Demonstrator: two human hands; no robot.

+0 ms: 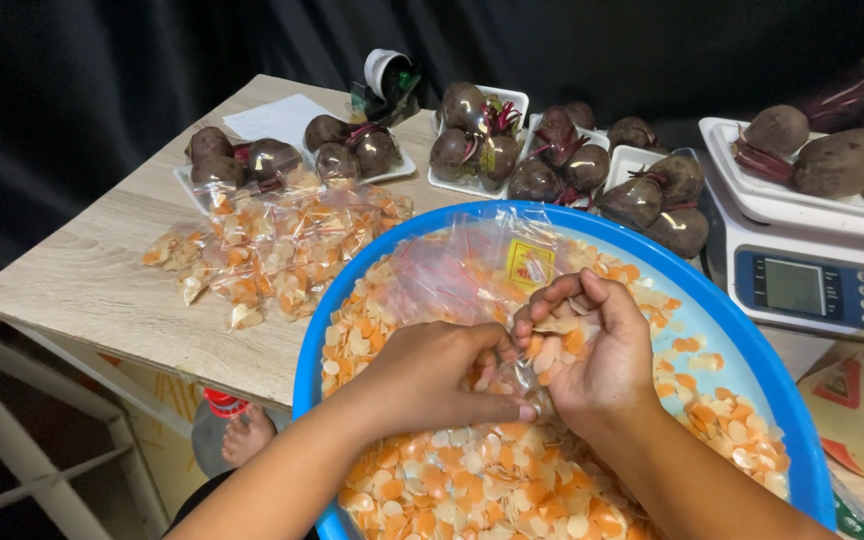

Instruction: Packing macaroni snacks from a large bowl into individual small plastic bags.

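Clear plastic bag (472, 275), small and thin with a yellow label, sits between the two hands over the middle of a big blue basin (752, 340). The right hand (592, 350) is cupped palm-up with its fingers curled together around a small heap of flat orange and cream chips (557, 345), and its lower fingers pinch the near edge of the bag. The left hand (432, 375) lies just beside it, touching it, fingers bent inward and closed on the same near edge, thumb stretched along the bag's bottom corner. Both hands are about equally close to the bag; its mouth seems to be at the grip, and its body runs away from the hands, up and slightly left toward the far rim of the basin, lying loosely on the chips.

Inside the basin, loose chips (472, 480) of the same orange and cream kind fill the near and left parts, thinning to bare blue on the right. Beyond the basin's left rim, on a pale wooden table (102, 290), lies a heap of filled chip bags (272, 250). Behind the basin's far rim stand white trays of wrapped dark beetroots (472, 140). To the basin's right is a white electronic scale (812, 285) with more beetroots on its pan. Below the basin's left edge, under the table, a bare foot (247, 435) shows
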